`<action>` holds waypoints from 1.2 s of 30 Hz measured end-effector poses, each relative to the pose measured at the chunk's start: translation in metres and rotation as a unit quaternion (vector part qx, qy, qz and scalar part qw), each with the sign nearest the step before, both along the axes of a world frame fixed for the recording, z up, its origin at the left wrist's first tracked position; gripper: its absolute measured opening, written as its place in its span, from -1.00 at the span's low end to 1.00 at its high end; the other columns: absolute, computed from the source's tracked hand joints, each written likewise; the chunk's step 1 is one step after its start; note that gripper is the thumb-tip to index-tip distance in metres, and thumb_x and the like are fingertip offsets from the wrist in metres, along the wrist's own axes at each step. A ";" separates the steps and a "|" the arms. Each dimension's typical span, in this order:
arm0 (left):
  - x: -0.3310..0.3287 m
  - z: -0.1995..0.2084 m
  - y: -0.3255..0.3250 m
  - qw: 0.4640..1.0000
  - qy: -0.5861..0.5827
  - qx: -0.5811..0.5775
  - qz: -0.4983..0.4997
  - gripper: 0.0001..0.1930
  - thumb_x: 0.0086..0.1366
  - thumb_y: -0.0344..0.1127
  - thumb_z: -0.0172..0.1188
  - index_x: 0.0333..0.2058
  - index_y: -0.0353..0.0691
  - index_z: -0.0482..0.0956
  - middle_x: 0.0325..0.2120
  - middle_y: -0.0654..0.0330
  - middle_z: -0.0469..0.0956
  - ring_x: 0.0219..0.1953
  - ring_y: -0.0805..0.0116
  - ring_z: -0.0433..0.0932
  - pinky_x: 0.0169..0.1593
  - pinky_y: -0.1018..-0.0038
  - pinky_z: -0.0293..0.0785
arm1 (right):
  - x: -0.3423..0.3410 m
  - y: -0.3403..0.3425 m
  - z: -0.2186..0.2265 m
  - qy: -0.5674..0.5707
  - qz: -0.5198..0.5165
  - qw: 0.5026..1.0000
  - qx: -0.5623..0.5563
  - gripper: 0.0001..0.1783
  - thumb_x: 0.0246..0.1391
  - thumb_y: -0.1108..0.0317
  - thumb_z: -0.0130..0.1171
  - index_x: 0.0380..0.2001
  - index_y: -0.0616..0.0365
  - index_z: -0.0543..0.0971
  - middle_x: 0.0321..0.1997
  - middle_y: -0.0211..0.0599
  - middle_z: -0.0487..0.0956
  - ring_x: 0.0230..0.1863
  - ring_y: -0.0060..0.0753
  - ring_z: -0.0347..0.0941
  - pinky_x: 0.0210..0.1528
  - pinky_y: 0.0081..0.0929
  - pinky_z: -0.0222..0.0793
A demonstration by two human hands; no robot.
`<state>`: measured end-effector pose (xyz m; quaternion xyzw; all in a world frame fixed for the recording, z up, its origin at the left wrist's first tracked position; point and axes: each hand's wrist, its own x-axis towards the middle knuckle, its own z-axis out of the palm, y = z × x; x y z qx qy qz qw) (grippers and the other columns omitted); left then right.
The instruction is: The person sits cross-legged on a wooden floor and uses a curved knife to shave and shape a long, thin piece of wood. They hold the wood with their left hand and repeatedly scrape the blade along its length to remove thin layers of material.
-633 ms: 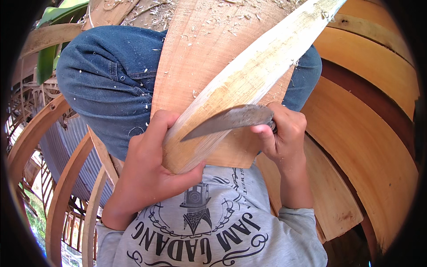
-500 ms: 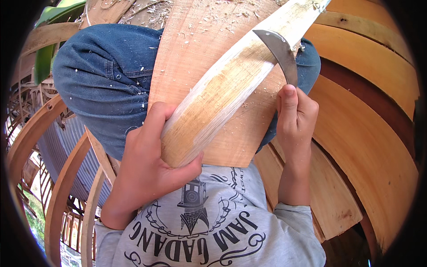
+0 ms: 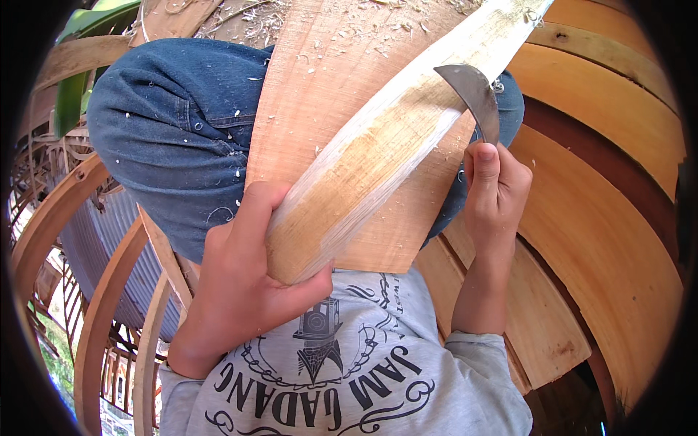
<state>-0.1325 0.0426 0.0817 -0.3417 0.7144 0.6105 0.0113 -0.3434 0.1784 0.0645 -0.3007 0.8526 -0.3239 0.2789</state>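
A long, pale piece of wood (image 3: 363, 167), rounded and tapering, slants up to the right over my lap. My left hand (image 3: 247, 269) is wrapped round its near end, thumb on one edge and fingers on the other. In my right hand (image 3: 496, 189) is a sickle; its handle is hidden in the closed fist, thumb on top. The curved dark blade of the sickle (image 3: 476, 98) lies across the wood's upper right part, its tip over the top face. A curl of shaving (image 3: 497, 86) clings beside the blade.
Under the piece lies a wide flat board (image 3: 291, 94), spanning my lap between bent knees in blue jeans (image 3: 160, 131). Shavings (image 3: 247, 22) litter the far end. Curved wooden ribs (image 3: 109, 320) stand at left, and long planks (image 3: 596, 240) curve along the right. A green leaf (image 3: 69, 102) hangs at upper left.
My right hand and the sickle have shifted slightly right and down, toward me. The wood piece has moved a little right and down, with my left hand still holding its end.
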 end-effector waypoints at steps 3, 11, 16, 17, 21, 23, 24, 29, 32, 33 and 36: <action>-0.004 0.004 0.000 1.000 -0.009 0.003 0.003 -0.48 -0.16 -0.47 0.32 -0.16 -0.29 0.33 -0.41 0.10 0.55 -0.33 0.37 0.60 -0.25 0.55 0.44 | 0.016 0.010 -0.007 0.077 0.074 0.989 -0.102 -0.56 0.21 0.11 0.08 -0.56 0.31 0.48 -0.79 -0.43 0.25 -0.71 -0.68 0.15 -0.67 -0.60 0.08; -0.001 0.000 -0.002 1.000 0.006 0.003 -0.019 -0.44 -0.10 -0.39 0.35 -0.09 -0.27 0.32 -0.37 0.00 0.56 -0.30 0.07 0.64 -0.29 0.39 0.53 | 0.008 0.012 -0.020 0.119 0.151 0.977 -0.097 -0.55 0.20 0.12 0.09 -0.60 0.30 0.44 -0.80 -0.38 0.25 -0.74 -0.63 0.15 -0.69 -0.57 0.07; 0.001 -0.001 0.001 1.000 0.004 -0.011 -0.005 -0.44 -0.12 -0.39 0.36 -0.10 -0.27 0.32 -0.37 0.01 0.56 -0.30 0.09 0.64 -0.28 0.40 0.52 | -0.001 0.004 -0.007 0.035 -0.010 0.999 -0.001 -0.58 0.13 0.12 0.16 -0.58 0.28 0.46 -0.75 -0.26 0.31 -0.77 -0.44 0.21 -0.69 -0.51 0.11; 0.001 -0.001 0.000 1.000 0.006 -0.012 -0.007 -0.44 -0.12 -0.40 0.36 -0.10 -0.27 0.32 -0.37 0.01 0.56 -0.30 0.09 0.64 -0.28 0.40 0.52 | 0.002 0.005 -0.009 0.056 0.038 0.997 -0.045 -0.57 0.16 0.11 0.12 -0.59 0.28 0.45 -0.75 -0.30 0.29 -0.75 -0.50 0.20 -0.68 -0.52 0.11; 0.001 0.000 -0.001 0.999 0.024 -0.003 -0.023 -0.45 -0.13 -0.40 0.35 -0.12 -0.27 0.33 -0.38 0.03 0.56 -0.31 0.12 0.64 -0.27 0.42 0.52 | 0.006 0.008 -0.006 0.081 0.148 0.982 -0.087 -0.48 0.30 0.08 -0.10 -0.63 0.25 0.39 -0.75 -0.48 0.26 -0.70 -0.69 0.15 -0.69 -0.57 0.05; 0.002 -0.001 0.002 1.000 0.005 -0.008 -0.004 -0.46 -0.14 -0.40 0.34 -0.13 -0.27 0.34 -0.39 0.04 0.56 -0.31 0.15 0.65 -0.27 0.44 0.51 | -0.002 0.006 -0.011 0.001 -0.035 0.999 -0.028 -0.42 0.34 0.00 -0.24 -0.66 0.19 0.32 -0.74 -0.53 0.23 -0.76 -0.68 0.11 -0.73 -0.66 -0.04; 0.003 -0.001 0.003 1.000 0.008 0.007 -0.011 -0.46 -0.14 -0.40 0.34 -0.14 -0.27 0.34 -0.39 0.04 0.56 -0.31 0.15 0.65 -0.27 0.44 0.51 | -0.005 0.009 -0.010 0.015 -0.032 0.999 -0.034 -0.42 0.34 0.00 -0.24 -0.66 0.18 0.31 -0.74 -0.53 0.23 -0.76 -0.68 0.11 -0.73 -0.67 -0.04; -0.002 0.002 -0.001 0.999 0.007 0.021 -0.032 -0.46 -0.16 -0.41 0.34 -0.14 -0.27 0.34 -0.38 0.03 0.56 -0.32 0.17 0.65 -0.27 0.46 0.50 | 0.002 0.017 -0.006 0.053 0.103 0.990 -0.085 -0.47 0.28 0.02 -0.11 -0.61 0.24 0.39 -0.74 -0.48 0.26 -0.72 -0.68 0.15 -0.68 -0.63 0.02; -0.001 -0.004 0.000 1.000 0.019 0.001 -0.020 -0.45 -0.16 -0.41 0.33 -0.13 -0.27 0.34 -0.38 0.03 0.55 -0.31 0.17 0.64 -0.26 0.46 0.50 | 0.009 0.012 -0.009 0.066 0.150 0.981 -0.103 -0.65 0.18 0.18 0.11 -0.42 0.33 0.55 -0.75 -0.38 0.32 -0.71 -0.67 0.19 -0.65 -0.59 0.13; -0.002 -0.005 0.000 1.000 0.020 -0.001 -0.018 -0.45 -0.16 -0.41 0.33 -0.13 -0.28 0.34 -0.38 0.03 0.55 -0.31 0.17 0.64 -0.26 0.46 0.50 | 0.002 0.011 -0.008 0.050 0.109 0.990 -0.081 -0.66 0.17 0.19 0.12 -0.42 0.33 0.56 -0.74 -0.34 0.33 -0.72 -0.64 0.19 -0.65 -0.59 0.14; 0.000 -0.007 -0.002 1.000 0.013 -0.007 -0.014 -0.45 -0.17 -0.41 0.33 -0.13 -0.28 0.34 -0.39 0.03 0.55 -0.33 0.18 0.64 -0.27 0.46 0.49 | -0.003 0.010 -0.012 -0.015 0.010 0.999 -0.030 -0.70 0.14 0.22 0.17 -0.42 0.31 0.58 -0.72 -0.20 0.36 -0.75 -0.51 0.21 -0.65 -0.57 0.16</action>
